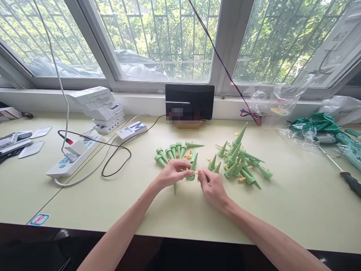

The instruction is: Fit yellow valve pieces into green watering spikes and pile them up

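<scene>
In front of me, my left hand (175,171) is closed around a green plastic watering spike (194,165), its pointed tip upward. A small yellow valve (196,172) sticks out of the spike's right side. The thumb and fingertips of my right hand (212,185) pinch at the valve's outer end. Behind my left hand, several green spikes (178,146) lie fanned out, with loose yellow valves (189,155) beside them. To the right of my right hand is a heap of green spikes (239,162), many with yellow valves in their sides.
A tablet (189,101) stands by the window. On the left are a power strip (60,167), stacked white boxes (105,109) and a looped black cable (116,160). At the right lie a screwdriver (349,181) and green items in clear plastic bags (317,126).
</scene>
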Demonstrator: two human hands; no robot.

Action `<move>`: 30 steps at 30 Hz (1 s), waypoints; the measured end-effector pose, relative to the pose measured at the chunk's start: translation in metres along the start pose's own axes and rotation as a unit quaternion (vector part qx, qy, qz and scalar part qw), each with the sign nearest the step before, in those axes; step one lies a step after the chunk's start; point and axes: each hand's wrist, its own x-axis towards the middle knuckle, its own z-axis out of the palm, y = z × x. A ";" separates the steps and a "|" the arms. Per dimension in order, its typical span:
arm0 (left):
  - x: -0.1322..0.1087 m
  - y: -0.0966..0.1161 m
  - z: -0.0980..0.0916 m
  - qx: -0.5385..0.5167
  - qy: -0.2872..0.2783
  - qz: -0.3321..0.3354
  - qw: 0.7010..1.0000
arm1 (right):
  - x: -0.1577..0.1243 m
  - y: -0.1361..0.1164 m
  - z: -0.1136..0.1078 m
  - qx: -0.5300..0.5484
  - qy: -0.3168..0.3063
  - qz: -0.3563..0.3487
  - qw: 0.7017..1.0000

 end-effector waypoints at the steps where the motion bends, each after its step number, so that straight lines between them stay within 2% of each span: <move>1: 0.000 0.000 0.000 0.003 0.000 -0.003 1.000 | 0.000 0.000 0.000 -0.002 0.000 0.000 1.000; 17: 0.000 -0.002 0.001 -0.008 -0.003 -0.022 1.000 | -0.002 -0.002 -0.003 0.012 0.015 -0.024 1.000; 30: 0.001 -0.004 -0.001 -0.020 -0.026 -0.039 0.999 | -0.003 -0.006 -0.001 0.036 0.056 -0.068 0.995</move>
